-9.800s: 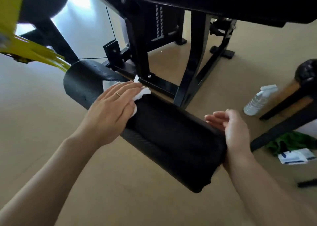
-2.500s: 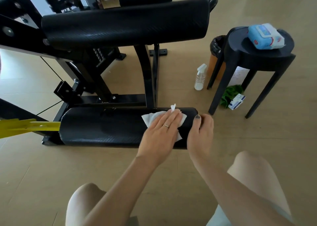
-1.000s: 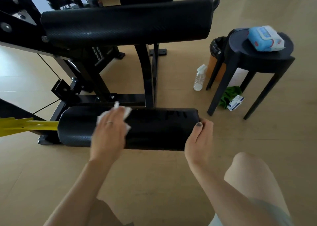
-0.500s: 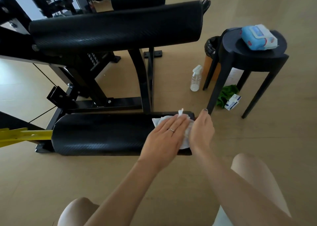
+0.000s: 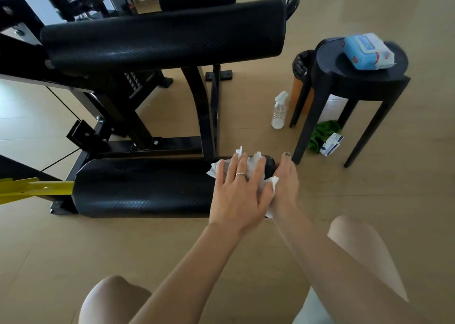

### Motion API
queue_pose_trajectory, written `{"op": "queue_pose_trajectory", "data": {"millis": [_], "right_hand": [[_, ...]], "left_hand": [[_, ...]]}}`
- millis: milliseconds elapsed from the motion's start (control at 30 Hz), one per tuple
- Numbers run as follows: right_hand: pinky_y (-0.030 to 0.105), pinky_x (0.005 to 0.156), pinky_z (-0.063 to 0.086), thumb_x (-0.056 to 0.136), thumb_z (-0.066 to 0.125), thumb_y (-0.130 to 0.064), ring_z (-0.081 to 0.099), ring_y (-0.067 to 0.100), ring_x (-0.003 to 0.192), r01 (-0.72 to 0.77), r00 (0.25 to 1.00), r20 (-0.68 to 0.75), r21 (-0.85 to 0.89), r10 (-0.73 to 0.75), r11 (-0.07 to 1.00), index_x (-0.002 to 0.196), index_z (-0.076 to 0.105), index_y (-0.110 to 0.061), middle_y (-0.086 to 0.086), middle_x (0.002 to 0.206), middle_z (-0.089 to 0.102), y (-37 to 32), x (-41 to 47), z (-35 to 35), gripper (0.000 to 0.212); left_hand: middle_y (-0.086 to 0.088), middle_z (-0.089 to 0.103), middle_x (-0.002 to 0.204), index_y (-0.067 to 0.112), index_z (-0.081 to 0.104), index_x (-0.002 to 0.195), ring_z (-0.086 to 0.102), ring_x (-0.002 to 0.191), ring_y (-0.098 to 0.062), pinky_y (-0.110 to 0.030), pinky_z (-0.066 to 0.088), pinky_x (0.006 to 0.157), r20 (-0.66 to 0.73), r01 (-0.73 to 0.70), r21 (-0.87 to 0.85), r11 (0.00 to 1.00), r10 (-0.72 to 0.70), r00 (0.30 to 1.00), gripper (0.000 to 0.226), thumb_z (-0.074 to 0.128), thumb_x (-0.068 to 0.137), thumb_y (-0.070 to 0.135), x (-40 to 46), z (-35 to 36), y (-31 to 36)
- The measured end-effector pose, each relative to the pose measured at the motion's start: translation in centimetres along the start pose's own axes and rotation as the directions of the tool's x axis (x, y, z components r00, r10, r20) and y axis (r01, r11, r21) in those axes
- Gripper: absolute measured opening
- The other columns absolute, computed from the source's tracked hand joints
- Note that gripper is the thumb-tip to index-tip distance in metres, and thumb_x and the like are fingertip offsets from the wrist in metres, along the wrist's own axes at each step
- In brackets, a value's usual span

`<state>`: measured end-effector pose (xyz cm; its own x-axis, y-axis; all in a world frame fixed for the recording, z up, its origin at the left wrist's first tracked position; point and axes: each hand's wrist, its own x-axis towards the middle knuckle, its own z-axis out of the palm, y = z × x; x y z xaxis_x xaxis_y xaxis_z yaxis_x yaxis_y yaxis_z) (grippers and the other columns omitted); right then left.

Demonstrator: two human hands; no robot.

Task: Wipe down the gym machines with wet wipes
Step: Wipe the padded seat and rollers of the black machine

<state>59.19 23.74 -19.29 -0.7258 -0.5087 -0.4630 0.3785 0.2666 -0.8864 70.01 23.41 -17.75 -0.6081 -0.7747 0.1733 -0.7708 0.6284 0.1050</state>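
Note:
A black gym machine stands before me with a long upper pad (image 5: 162, 38) and a lower roller pad (image 5: 142, 188) near the floor. My left hand (image 5: 240, 190) presses a white wet wipe (image 5: 253, 168) flat against the right end of the lower roller, fingers spread and straight. My right hand (image 5: 285, 183) holds the roller's right end cap, fingers out of sight behind it. Part of the wipe sticks out between my two hands.
A black stool (image 5: 357, 77) stands at the right with a blue wet wipe pack (image 5: 368, 51) on top. Beside it are a spray bottle (image 5: 279, 112), a bin with a black liner (image 5: 301, 65), a green cloth (image 5: 322, 135) and a small white packet (image 5: 331, 144). A yellow bar (image 5: 32, 188) juts left.
My left hand swept the wipe from the roller's left part to its right end, and it now sits against my right hand. My right hand stayed on the end cap.

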Motion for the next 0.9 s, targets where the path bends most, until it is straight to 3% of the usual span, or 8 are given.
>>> {"op": "queue_pose_trajectory", "data": {"millis": [200, 333, 433, 500, 667, 767, 833, 900], "right_hand": [[0.041, 0.082, 0.044, 0.104, 0.034, -0.050, 0.061, 0.020, 0.091, 0.088, 0.996, -0.005, -0.100, -0.089, 0.991, 0.086, 0.057, -0.021, 0.000, 0.091, 0.062, -0.2, 0.0, -0.3, 0.041], [0.034, 0.072, 0.036, 0.108, 0.031, -0.046, 0.054, 0.007, 0.085, 0.145, 0.989, -0.003, -0.149, -0.147, 0.978, 0.088, 0.055, -0.024, -0.006, 0.092, 0.058, -0.2, -0.3, -0.3, 0.038], [0.027, 0.065, 0.038, 0.108, 0.032, -0.044, 0.055, 0.009, 0.082, 0.199, 0.978, -0.031, -0.178, -0.208, 0.964, 0.086, 0.055, -0.022, -0.003, 0.090, 0.060, 0.0, -0.8, -0.2, 0.039], [0.028, 0.065, 0.040, 0.108, 0.032, -0.044, 0.056, 0.011, 0.081, 0.243, 0.965, -0.046, -0.207, -0.258, 0.947, 0.085, 0.054, -0.021, 0.000, 0.089, 0.060, 0.2, -0.9, -0.1, 0.040], [0.039, 0.078, 0.050, 0.105, 0.033, -0.044, 0.060, 0.018, 0.086, 0.286, 0.952, -0.050, -0.213, -0.303, 0.934, 0.088, 0.056, -0.019, 0.002, 0.090, 0.062, 1.0, -0.8, -0.1, 0.038], [0.040, 0.078, 0.049, 0.104, 0.033, -0.043, 0.059, 0.019, 0.085, 0.300, 0.949, -0.035, -0.216, -0.314, 0.929, 0.087, 0.055, -0.019, 0.003, 0.089, 0.061, 1.2, -0.7, -0.3, 0.037], [0.038, 0.075, 0.046, 0.106, 0.034, -0.041, 0.057, 0.019, 0.083, 0.304, 0.948, -0.026, -0.227, -0.317, 0.926, 0.086, 0.054, -0.016, 0.004, 0.088, 0.059, 1.2, -0.5, -0.4, 0.038], [0.036, 0.071, 0.044, 0.107, 0.034, -0.040, 0.056, 0.019, 0.081, 0.297, 0.950, -0.031, -0.228, -0.311, 0.927, 0.085, 0.053, -0.014, 0.005, 0.088, 0.059, 1.1, -0.5, -0.3, 0.039]], "left_hand": [[-0.008, 0.041, 0.156, 0.015, 0.030, 0.155, 0.034, 0.147, -0.022, -0.041, 0.023, 0.123, 0.039, -0.087, 0.065, 0.994, 0.085, 0.996, 0.054, 0.010, 0.107, 0.029, 0.3, 0.1, -2.6], [0.000, 0.048, 0.152, 0.023, 0.050, 0.144, 0.046, 0.138, -0.018, -0.037, 0.041, 0.111, -0.042, 0.227, -0.074, 0.971, -0.231, 0.972, 0.042, 0.036, 0.105, 0.016, -1.6, -1.9, -10.7], [-0.007, 0.051, 0.151, 0.011, 0.052, 0.144, 0.043, 0.142, -0.022, -0.041, 0.036, 0.118, -0.085, 0.376, -0.067, 0.924, -0.380, 0.921, 0.045, 0.036, 0.102, 0.015, -3.6, -2.9, -15.1], [-0.014, 0.048, 0.152, 0.005, 0.047, 0.146, 0.041, 0.144, -0.025, -0.040, 0.031, 0.121, -0.100, 0.354, -0.058, 0.933, -0.358, 0.928, 0.047, 0.038, 0.101, 0.015, -3.1, -2.2, -13.2], [-0.006, 0.040, 0.159, 0.010, 0.040, 0.153, 0.029, 0.151, -0.018, -0.038, 0.021, 0.126, -0.069, 0.085, -0.060, 0.995, -0.089, 0.994, 0.057, 0.028, 0.107, 0.043, -0.9, 0.6, -3.3], [-0.005, 0.042, 0.159, 0.012, 0.040, 0.153, 0.032, 0.150, -0.017, -0.035, 0.019, 0.126, -0.075, 0.013, -0.021, 1.000, -0.014, 0.997, 0.051, 0.030, 0.110, 0.036, -1.1, 0.2, -4.3], [0.000, 0.041, 0.159, 0.020, 0.038, 0.154, 0.035, 0.147, -0.015, -0.036, 0.028, 0.123, -0.064, 0.050, -0.036, 0.998, -0.052, 0.997, 0.046, 0.033, 0.109, 0.030, -2.1, -0.6, -7.8], [0.001, 0.040, 0.158, 0.024, 0.039, 0.153, 0.039, 0.144, -0.019, -0.042, 0.041, 0.114, -0.088, 0.211, -0.053, 0.976, -0.215, 0.973, 0.044, 0.033, 0.109, 0.025, -3.8, -1.6, -13.1]]}}
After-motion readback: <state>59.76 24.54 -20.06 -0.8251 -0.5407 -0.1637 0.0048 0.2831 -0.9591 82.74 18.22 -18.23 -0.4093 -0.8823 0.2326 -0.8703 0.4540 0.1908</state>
